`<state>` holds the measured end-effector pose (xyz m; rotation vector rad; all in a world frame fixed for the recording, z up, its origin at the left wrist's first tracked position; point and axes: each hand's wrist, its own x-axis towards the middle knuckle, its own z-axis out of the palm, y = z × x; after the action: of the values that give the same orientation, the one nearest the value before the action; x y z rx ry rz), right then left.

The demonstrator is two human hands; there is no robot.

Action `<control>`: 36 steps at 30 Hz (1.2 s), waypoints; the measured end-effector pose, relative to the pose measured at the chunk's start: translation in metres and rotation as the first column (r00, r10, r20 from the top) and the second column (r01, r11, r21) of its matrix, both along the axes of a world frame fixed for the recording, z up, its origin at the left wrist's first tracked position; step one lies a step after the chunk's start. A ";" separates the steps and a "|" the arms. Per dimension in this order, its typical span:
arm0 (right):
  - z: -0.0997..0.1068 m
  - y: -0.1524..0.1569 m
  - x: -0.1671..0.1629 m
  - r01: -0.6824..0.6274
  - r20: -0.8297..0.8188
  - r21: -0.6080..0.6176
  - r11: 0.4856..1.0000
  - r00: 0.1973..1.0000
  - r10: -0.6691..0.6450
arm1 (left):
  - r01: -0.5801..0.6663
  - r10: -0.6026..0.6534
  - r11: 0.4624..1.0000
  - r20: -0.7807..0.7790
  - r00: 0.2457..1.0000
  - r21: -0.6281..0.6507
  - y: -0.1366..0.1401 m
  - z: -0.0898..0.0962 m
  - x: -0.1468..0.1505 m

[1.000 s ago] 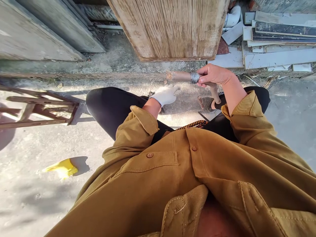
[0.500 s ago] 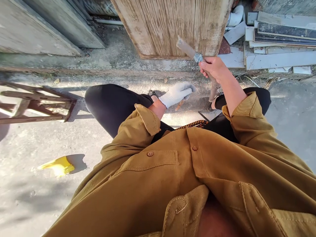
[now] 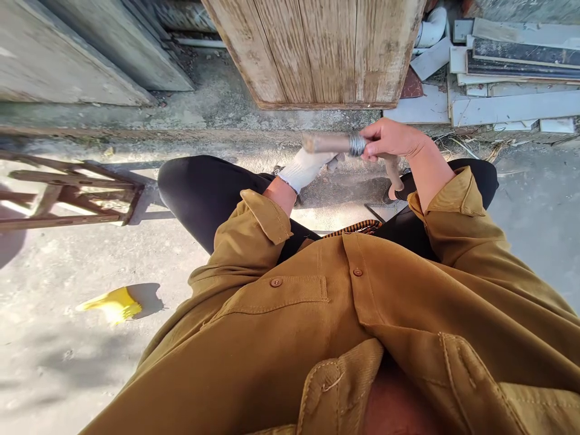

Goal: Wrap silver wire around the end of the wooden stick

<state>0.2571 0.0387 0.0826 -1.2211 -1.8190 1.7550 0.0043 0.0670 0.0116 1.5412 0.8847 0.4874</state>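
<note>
My bare right hand [image 3: 392, 138] grips a stick-handled tool with a flat, pale brown head [image 3: 328, 144]. Silvery wire [image 3: 357, 145] is wound tightly around it just beside my fingers. Its bent wooden handle [image 3: 393, 172] runs down from my palm toward my foot. My left hand [image 3: 306, 169], in a white knitted glove, is just below the tool's head, which partly covers it. The gloved fingers look curled; what they hold, if anything, is hidden. Whether the glove touches the tool, I cannot tell.
A weathered plank panel [image 3: 312, 54] stands ahead. White and dark boards [image 3: 516, 109] are stacked at the right. To the left lie a wooden frame [image 3: 67, 217] and, lower down, a yellow object [image 3: 115, 305]. A black-and-orange striped cord [image 3: 353, 228] is between my legs.
My right hand has lowered the tool, and its head has swung from slanting upward to nearly level. My left hand has shifted slightly left, now partly behind the head. The orange piece below the glove no longer shows.
</note>
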 end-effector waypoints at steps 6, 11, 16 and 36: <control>-0.005 0.004 -0.004 0.523 -0.080 0.159 0.837 0.852 -0.518 | 0.199 -0.194 0.972 0.055 0.980 -0.123 -0.008 0.001 0.003; -0.022 0.016 0.004 0.519 0.351 0.320 0.793 0.712 -0.608 | 0.282 -0.259 0.938 0.133 0.957 -0.200 -0.013 0.006 0.002; -0.027 0.016 0.002 0.207 0.678 0.320 0.925 0.632 -0.376 | 0.257 -0.245 0.950 0.087 0.966 -0.179 -0.012 0.008 0.000; 0.004 -0.004 0.001 0.171 -0.109 0.082 0.982 0.981 -0.162 | 0.275 -0.270 0.961 -0.099 0.958 0.034 -0.001 -0.016 0.002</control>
<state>0.2582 0.0347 0.0865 -1.1894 -1.6681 1.5953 0.0062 0.0657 -0.0044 1.7103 0.7196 0.2397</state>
